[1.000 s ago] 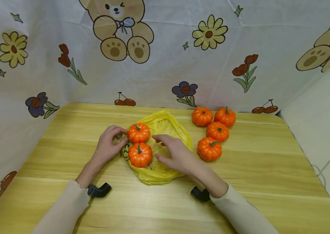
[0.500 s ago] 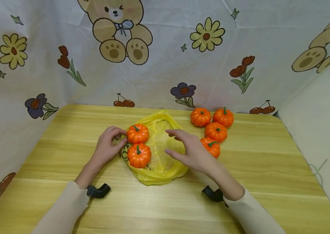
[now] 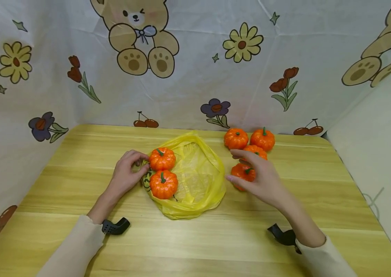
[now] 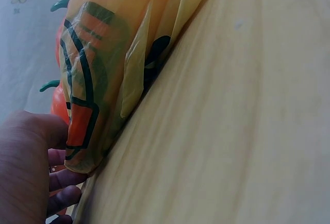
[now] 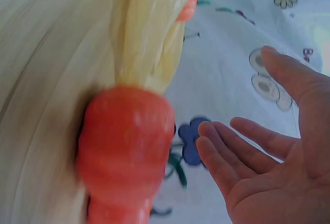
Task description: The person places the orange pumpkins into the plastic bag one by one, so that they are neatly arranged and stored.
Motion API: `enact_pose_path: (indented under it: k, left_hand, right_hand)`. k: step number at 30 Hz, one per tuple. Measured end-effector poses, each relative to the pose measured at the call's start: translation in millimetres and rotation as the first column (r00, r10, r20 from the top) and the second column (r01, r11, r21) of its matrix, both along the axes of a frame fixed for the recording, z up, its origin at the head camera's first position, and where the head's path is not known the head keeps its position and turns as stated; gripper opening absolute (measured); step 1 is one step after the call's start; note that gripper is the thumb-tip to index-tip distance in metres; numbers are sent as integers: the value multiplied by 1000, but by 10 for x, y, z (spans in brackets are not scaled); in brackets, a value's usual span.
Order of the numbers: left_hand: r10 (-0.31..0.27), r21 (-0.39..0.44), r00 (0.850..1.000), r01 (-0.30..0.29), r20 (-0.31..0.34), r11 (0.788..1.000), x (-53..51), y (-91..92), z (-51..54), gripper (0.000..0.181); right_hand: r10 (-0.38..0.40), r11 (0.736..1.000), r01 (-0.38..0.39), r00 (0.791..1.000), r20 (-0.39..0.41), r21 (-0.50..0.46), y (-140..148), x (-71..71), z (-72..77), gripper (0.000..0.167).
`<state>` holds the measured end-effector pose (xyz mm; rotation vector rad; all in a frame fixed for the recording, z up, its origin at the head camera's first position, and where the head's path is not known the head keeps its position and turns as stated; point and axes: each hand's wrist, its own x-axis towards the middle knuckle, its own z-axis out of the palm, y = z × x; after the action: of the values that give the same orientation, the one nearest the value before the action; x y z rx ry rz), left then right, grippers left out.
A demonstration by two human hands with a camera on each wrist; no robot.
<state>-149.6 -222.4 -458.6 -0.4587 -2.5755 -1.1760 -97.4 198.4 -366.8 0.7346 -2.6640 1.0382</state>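
Observation:
A yellow plastic bag lies spread with its mouth up on the table, two small orange pumpkins sitting at its left side. My left hand holds the bag's left edge between thumb and fingers, beside those pumpkins; dark printing on the bag shows in the left wrist view. To the right of the bag my right hand reaches over another orange pumpkin, fingers and thumb spread apart, holding nothing. In the right wrist view this open hand stands apart from a blurred pumpkin.
Further back on the right, two pumpkins stand near the cloth backdrop, with another pumpkin partly hidden behind my right hand. The wooden table meets a patterned cloth at its back edge.
My right hand has moved from over the bag to the right, to above the nearest loose pumpkin. The left hand stays at the bag's edge.

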Motion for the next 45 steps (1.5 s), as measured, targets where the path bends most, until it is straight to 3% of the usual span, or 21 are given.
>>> enact_pose_path:
  k: [13, 23, 35, 45]
  left_hand:
    - [5, -3, 1000, -5, 10, 1000, -8, -4, -23, 18]
    - [-1, 3, 1000, 1, -13, 1000, -12, -11, -15, 19]
    - [-3, 4, 1000, 3, 5, 1000, -15, -7, -27, 18]
    - [-5, 16, 1000, 4, 7, 1000, -11, -2, -12, 18]
  right_hand:
    - [-104, 995, 104, 994, 40, 2, 544, 96, -20, 63]
    - [-69, 996, 67, 997, 38, 58, 571, 62, -70, 65]
    - [-32, 996, 22, 993, 116, 89, 525, 47, -208, 60]
    - [25, 991, -38, 994, 107, 129, 505, 41, -247, 71]
